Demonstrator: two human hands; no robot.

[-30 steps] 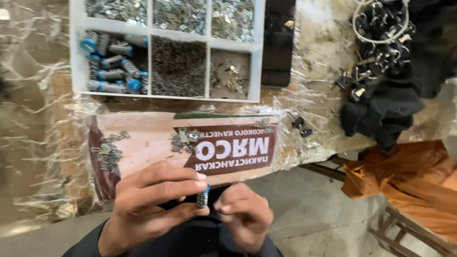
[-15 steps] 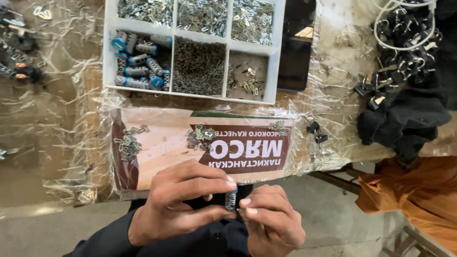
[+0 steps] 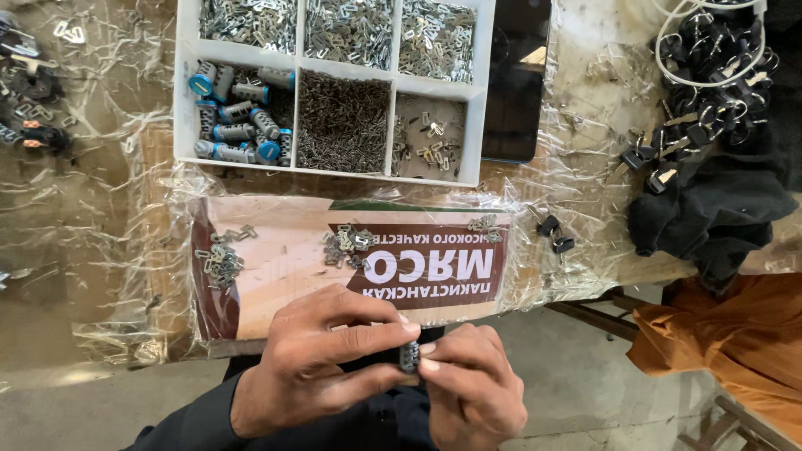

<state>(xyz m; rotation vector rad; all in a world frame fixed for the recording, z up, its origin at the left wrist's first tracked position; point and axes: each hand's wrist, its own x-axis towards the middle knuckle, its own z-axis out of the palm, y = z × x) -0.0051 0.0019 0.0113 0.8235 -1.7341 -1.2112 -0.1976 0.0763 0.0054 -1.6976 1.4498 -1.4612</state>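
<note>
My left hand (image 3: pixel 322 355) and my right hand (image 3: pixel 469 386) meet near the bottom of the view, just below the table's front edge. Between their fingertips they pinch a small metal lock cylinder (image 3: pixel 409 356), mostly hidden by the fingers. Just beyond my hands lies a plastic-wrapped printed cardboard sheet (image 3: pixel 276 276) with small piles of flat metal parts (image 3: pixel 347 245) on it. Farther back stands a white compartment tray (image 3: pixel 476 125) with blue-capped cylinders (image 3: pixel 238 117), thin dark pins (image 3: pixel 342 121) and metal plates in separate compartments.
A dark phone (image 3: pixel 518 79) lies right of the tray. A pile of black keys on a white cord (image 3: pixel 710 75) and a black cloth (image 3: pixel 710 209) sit at the right. Orange cloth (image 3: pixel 735 342) hangs below the table's edge. Loose parts (image 3: pixel 33 92) lie at far left.
The view has shifted, so the tray and sheet now appear farther right and lower in the frame. My hands stay together on the small cylinder, fingers working on it.
</note>
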